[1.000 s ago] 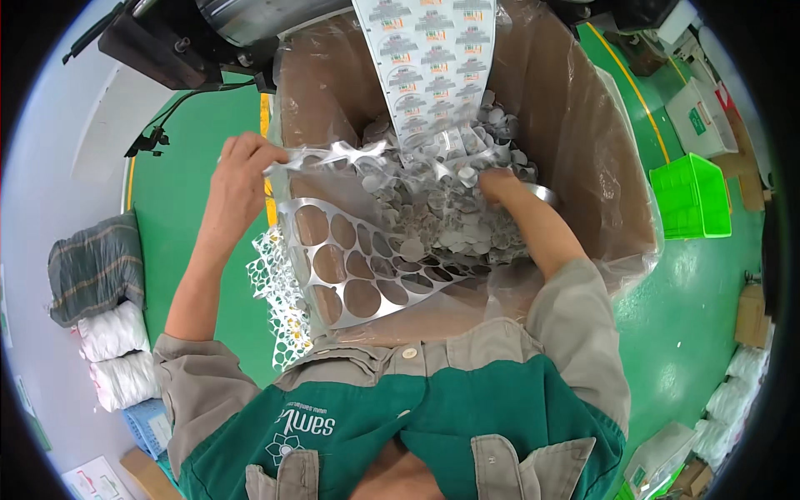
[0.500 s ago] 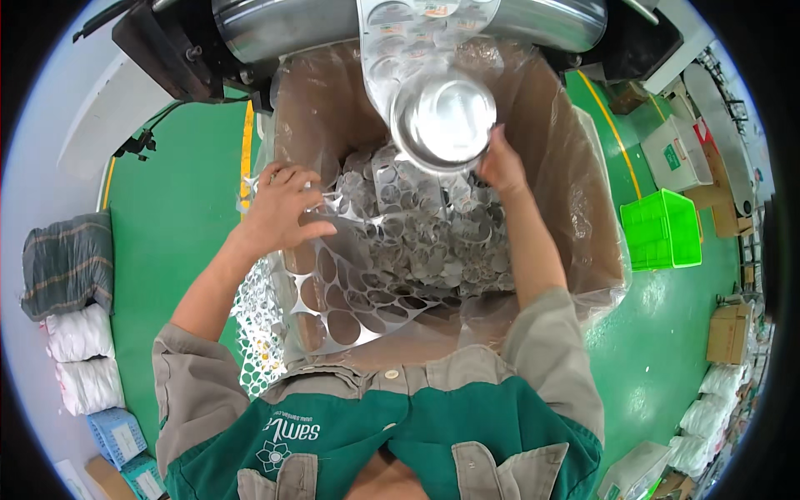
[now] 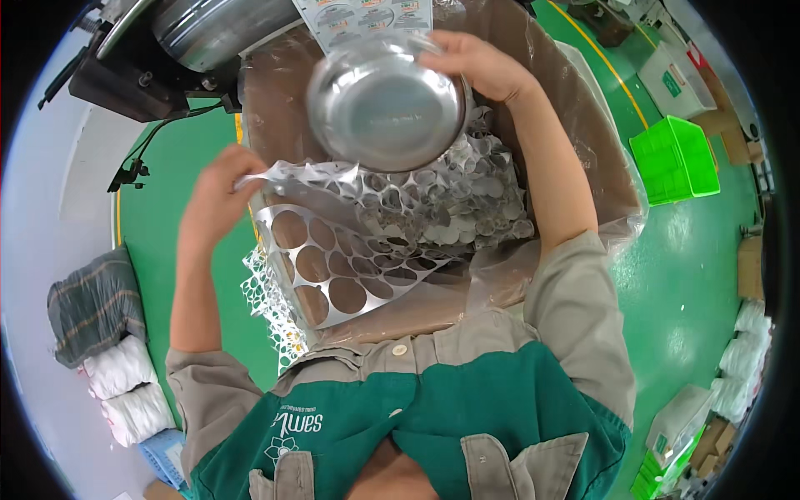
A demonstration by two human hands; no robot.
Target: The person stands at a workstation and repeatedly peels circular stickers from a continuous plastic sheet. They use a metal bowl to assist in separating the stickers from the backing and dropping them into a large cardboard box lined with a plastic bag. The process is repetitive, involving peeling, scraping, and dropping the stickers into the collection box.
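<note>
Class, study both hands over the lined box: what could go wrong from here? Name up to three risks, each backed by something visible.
1. The right hand grips the metal bowl only at its rim, so it might slip onto the silver discs below.
2. The left hand pinches a thin silver strip; it could tear, or its edge might nick bare fingers.
3. The bowl overlaps the printed sheet in view and might catch it.

The bowl is silver, the hole-patterned sheet silver, the crate green.
</note>
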